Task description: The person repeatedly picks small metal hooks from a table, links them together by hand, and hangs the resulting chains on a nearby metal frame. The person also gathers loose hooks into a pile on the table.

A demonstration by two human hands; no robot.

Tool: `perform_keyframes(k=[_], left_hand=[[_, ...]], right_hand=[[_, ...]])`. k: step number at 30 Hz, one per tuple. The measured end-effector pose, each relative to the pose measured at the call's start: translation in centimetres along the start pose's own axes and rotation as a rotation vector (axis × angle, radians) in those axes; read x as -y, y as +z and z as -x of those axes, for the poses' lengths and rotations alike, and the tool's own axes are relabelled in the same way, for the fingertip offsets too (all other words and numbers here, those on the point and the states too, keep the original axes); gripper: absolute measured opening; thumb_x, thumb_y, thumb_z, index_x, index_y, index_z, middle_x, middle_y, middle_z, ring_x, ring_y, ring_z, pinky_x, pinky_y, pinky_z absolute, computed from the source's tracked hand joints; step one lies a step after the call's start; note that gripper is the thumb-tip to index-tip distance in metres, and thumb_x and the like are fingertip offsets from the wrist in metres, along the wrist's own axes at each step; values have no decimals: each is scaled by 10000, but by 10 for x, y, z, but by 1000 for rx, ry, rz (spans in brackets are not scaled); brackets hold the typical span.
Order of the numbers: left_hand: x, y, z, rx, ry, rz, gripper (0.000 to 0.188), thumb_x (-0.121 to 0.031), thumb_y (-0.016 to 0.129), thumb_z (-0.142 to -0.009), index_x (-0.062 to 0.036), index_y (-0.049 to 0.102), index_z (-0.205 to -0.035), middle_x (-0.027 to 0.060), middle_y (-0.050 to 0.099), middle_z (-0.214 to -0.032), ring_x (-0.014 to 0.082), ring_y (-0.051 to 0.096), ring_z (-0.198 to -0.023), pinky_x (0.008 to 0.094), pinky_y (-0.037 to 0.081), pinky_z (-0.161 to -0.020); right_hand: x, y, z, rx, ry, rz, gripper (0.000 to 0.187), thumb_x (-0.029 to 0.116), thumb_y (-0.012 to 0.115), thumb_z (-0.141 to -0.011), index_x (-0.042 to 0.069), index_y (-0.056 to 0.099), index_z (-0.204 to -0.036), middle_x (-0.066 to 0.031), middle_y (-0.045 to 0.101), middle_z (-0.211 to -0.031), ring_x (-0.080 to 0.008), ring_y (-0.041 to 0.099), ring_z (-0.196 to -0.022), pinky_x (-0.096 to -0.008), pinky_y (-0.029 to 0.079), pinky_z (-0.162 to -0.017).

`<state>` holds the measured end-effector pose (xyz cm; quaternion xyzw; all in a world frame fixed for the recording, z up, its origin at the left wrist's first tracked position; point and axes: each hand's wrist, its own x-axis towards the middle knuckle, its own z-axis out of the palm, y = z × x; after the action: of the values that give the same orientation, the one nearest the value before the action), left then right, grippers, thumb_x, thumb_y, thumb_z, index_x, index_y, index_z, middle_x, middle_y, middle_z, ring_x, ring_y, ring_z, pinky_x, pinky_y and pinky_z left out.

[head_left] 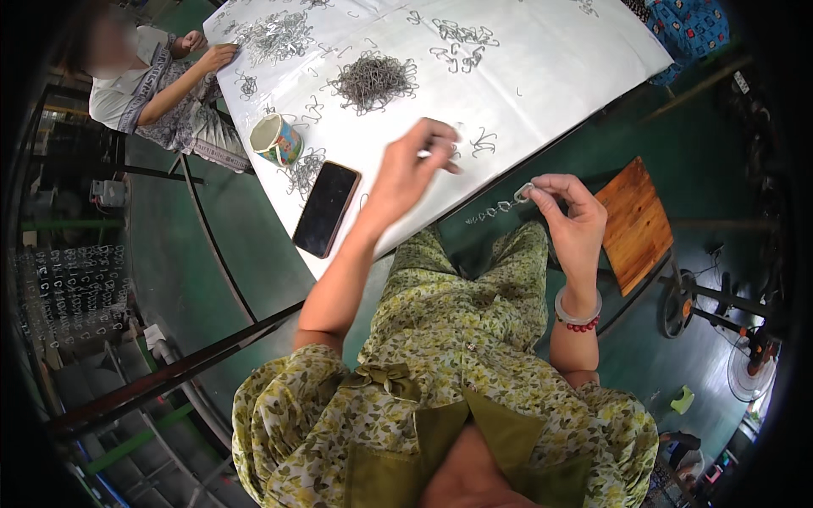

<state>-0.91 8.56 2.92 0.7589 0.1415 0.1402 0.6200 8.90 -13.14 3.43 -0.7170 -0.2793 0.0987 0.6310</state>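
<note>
Beyond the table's near edge, my right hand (576, 222) pinches the end of a short chain of linked metal hooks (504, 206) between thumb and fingers. The chain trails away to the left. Over the white tabletop (508, 127) is my left hand (417, 165), its bent fingers smeared by motion. Whether it holds a hook cannot be made out. Close beside its fingertips lie a few loose bent-wire hooks (483, 141). A dense heap of grey wire hooks (373, 82) sits farther back, left of centre.
A dark phone (327, 210) and a colourful bucket (276, 140) stand at the table's left side, with hooks around them. More hooks (461, 38) lie at the back. Another person (161, 97) works at far left. A wooden stool (635, 224) and a fan (750, 372) are at right.
</note>
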Motion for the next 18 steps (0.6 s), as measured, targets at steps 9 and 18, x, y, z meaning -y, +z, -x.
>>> perform_keyframes(k=[9, 18], left_hand=[[-23, 61, 12, -23, 395, -37, 143, -13, 656, -878, 15, 599, -1006, 118, 643, -1004, 203, 648, -881, 328, 540, -754], [-24, 81, 16, -153, 302, 47, 128, 15, 630, -876, 12, 605, -1002, 141, 665, -963, 264, 661, -886, 332, 526, -780]], right_hand=[[-1, 10, 5, -94, -40, -63, 116, 9, 729, -812, 10, 709, -927, -14, 695, -849, -73, 558, -725, -227, 461, -674], [4, 9, -3, -105, -310, 75, 162, -73, 711, -785, -28, 695, -939, -93, 673, -881, -151, 617, -827, -264, 485, -736]])
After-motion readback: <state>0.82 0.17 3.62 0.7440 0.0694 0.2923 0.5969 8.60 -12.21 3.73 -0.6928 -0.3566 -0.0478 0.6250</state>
